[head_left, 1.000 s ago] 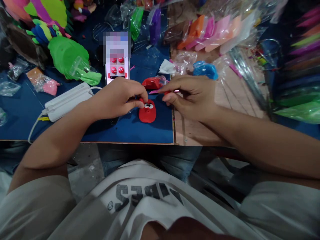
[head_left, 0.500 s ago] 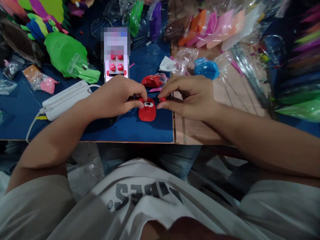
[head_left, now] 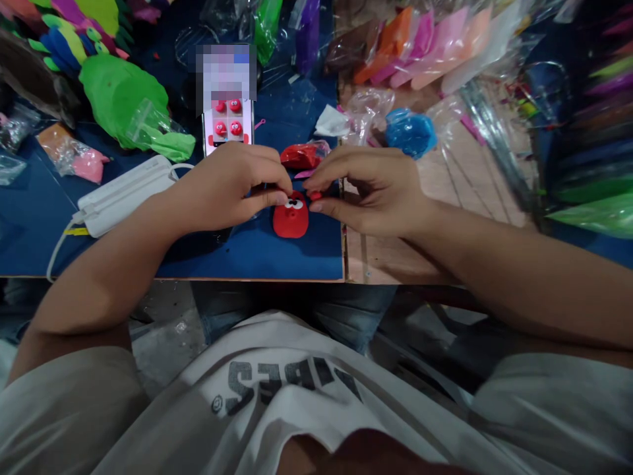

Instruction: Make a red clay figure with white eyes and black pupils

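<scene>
A small red clay figure [head_left: 291, 225] with white eyes and a round hole-like mouth sits on the blue mat. Thumb and fingers of my left hand [head_left: 237, 185] are closed at its upper left edge and cover that spot. Just off its right side, my right hand [head_left: 378, 191] pinches a little red clay piece [head_left: 315, 195] between thumb and fingertips. Behind the figure lie a bag of red clay [head_left: 301, 157] and a thin pink tool [head_left: 307, 175]. A phone [head_left: 227, 125] beyond my left hand displays pictures of red figures with eyes.
A white power strip [head_left: 128, 194] with a cable lies left of my forearm. Green clay [head_left: 123, 99] and colourful figures fill the back left. Blue clay [head_left: 409, 134], bagged clay slabs [head_left: 435, 49] and metal rods [head_left: 494, 132] lie on the right-hand board.
My right hand has moved slightly left, bringing the small red piece closer to the figure. The left fingers have shifted a little and now hide the red bit seen between them.
</scene>
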Demonstrator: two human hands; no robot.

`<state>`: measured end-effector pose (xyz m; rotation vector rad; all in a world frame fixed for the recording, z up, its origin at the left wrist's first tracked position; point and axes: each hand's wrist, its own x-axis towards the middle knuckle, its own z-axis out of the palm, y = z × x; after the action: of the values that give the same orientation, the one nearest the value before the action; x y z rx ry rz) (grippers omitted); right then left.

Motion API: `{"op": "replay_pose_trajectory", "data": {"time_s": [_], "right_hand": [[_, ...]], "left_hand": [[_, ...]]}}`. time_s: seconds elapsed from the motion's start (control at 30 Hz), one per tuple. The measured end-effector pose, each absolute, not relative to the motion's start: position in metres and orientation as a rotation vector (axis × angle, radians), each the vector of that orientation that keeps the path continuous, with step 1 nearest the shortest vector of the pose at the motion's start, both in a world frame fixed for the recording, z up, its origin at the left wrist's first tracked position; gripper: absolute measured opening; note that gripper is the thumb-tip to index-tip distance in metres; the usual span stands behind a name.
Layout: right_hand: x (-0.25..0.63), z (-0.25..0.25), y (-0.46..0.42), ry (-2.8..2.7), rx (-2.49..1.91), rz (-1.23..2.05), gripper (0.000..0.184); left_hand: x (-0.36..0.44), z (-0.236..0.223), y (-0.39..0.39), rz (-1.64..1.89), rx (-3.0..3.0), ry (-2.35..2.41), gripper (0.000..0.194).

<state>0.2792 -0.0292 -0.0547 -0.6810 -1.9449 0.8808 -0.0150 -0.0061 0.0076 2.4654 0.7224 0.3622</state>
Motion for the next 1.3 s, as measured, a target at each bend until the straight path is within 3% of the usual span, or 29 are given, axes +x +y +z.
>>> {"op": "replay_pose_trajectory", "data": {"time_s": [0.27,0.7,0.97,1.3], "right_hand": [[0.283,-0.063,-0.023,-2.145,-0.433,0.698,0.011],[0.292,-0.059,-0.028,-2.200,-0.589,0.889,0.012],[0.289,-0.057,-0.028,-2.259,-0.471,0.771,0.004],[0.291,-0.057,-0.027,-2.304,-0.459,0.720,0.011]], "left_hand": [[-0.013,0.009,-0.006,0.335,2.446,0.738,0.025],[-0.011,0.014,-0.009,0.217,2.424,0.779,0.012],[-0.008,0.019,-0.012,0.117,2.402,0.813,0.013],[-0.009,0.017,-0.009,0.133,2.423,0.755,0.018]]}}
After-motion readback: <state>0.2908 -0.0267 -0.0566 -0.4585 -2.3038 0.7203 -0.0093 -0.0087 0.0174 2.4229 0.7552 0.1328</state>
